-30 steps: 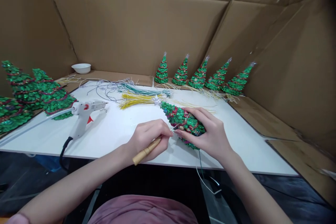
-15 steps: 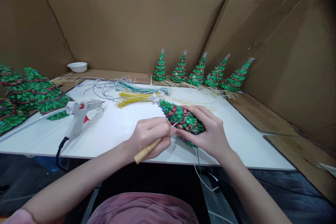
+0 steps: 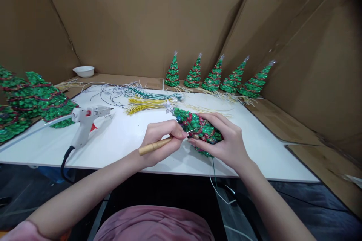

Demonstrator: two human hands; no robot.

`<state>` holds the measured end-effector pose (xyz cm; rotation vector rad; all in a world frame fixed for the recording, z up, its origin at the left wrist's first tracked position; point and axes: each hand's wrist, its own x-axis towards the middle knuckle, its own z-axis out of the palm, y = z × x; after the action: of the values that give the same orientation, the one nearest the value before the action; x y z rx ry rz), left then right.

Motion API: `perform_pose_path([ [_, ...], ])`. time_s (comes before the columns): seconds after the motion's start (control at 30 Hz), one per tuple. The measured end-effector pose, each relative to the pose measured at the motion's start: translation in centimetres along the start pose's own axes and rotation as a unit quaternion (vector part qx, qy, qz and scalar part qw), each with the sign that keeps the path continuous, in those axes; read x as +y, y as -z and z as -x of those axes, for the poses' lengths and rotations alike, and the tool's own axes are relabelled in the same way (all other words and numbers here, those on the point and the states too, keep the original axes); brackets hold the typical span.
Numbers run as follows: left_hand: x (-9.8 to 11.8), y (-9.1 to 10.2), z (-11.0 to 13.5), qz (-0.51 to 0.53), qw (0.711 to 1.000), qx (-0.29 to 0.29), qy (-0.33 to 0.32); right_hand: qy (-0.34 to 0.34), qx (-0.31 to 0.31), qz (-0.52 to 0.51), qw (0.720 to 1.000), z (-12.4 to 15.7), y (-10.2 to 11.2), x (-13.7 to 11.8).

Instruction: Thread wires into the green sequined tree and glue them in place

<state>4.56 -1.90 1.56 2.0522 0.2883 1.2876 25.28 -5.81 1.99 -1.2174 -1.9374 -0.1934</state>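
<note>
My left hand (image 3: 164,141) is closed around an awl (image 3: 154,147) with a turned wooden handle. Its thin metal tip meets the side of a small green Christmas tree (image 3: 195,122) trimmed with red garland and baubles; how deep the tip goes I cannot see. My right hand (image 3: 226,141) grips the tree round its lower part, holding it tilted on its side above the white table (image 3: 124,139). The tree's silver star (image 3: 169,106) points to the upper left. A dark green wire (image 3: 214,169) hangs below its base.
A white glue gun (image 3: 86,122) stands at left beside larger green trees (image 3: 53,101). Yellow wires (image 3: 138,106) and green wires (image 3: 152,95) lie behind my hands. Several small trees (image 3: 194,73) line the back, near a white bowl (image 3: 83,71). Cardboard walls (image 3: 135,26) surround the table.
The awl's handle has swung up and to the left, lying flatter as my left hand's fingers shifted. My right hand keeps its hold on the tree.
</note>
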Motion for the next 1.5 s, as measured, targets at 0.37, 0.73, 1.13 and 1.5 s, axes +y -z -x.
perform_pose_path([
  [0.37,1.1,-0.2,0.1,-0.231,0.963,-0.040,-0.135,-0.004,-0.004,0.009,1.000,-0.2,0.0,-0.2],
  [0.73,2.2,-1.2,0.0,-0.389,0.891,-0.020,-0.234,-0.014,0.009,0.001,1.000,0.2,-0.1,-0.3],
  [1.13,3.5,-1.3,-0.4,-0.397,0.896,-0.036,-0.193,-0.012,0.013,0.023,1.000,0.3,-0.2,-0.7],
  [1.5,4.3,-0.1,-1.0,-0.195,0.979,-0.050,-0.035,0.001,0.029,0.040,0.999,0.1,-0.4,-1.1],
])
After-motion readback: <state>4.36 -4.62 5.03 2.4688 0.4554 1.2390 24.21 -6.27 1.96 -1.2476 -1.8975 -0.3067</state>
